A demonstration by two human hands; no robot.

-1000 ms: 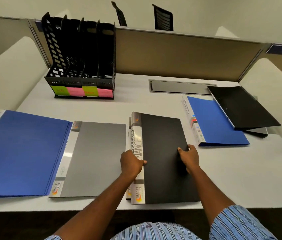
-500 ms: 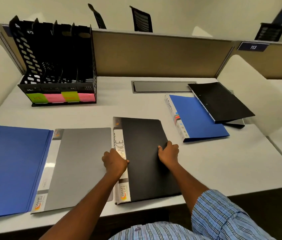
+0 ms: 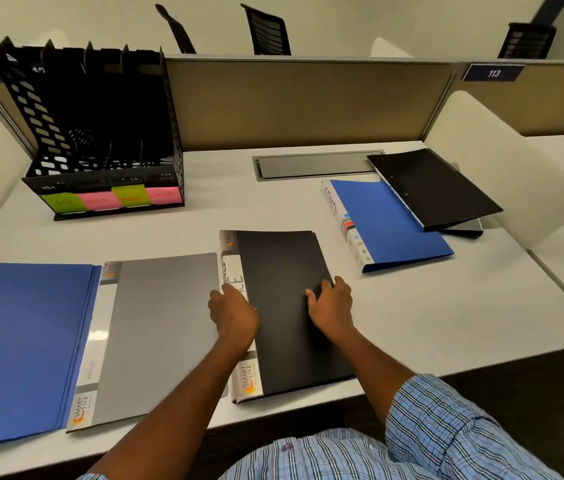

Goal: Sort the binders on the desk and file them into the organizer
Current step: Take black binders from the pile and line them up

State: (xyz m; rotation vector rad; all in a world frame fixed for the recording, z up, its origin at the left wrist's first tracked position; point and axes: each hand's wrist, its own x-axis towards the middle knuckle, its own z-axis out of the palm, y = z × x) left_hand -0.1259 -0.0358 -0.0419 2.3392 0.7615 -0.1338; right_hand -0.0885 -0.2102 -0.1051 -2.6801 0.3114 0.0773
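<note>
Black display-book binder (image 3: pixel 284 306) flat on the white desk (image 3: pixel 446 323), near the front edge, white spine to the left beside the grey binder (image 3: pixel 156 334). Probably light and fairly stiff, with smooth plastic covers likely slippery against the desktop; possibly a second folder underneath, edges just visible at the spine. Best taken at the two long edges, spine on one side and open edge on the other, then lifted level to keep the covers shut. Left hand (image 3: pixel 233 315) curled loosely over the spine edge, fingers bent and pressed on the white strip. Right hand (image 3: pixel 330 306) spread on the cover near the open edge, fingertips (image 3: pixel 310 294) flat on the black surface. Neither hand clamped around it yet; resting on top, not gripping. Black slotted organizer (image 3: pixel 100 133) empty-looking at the far left corner, well apart.
</note>
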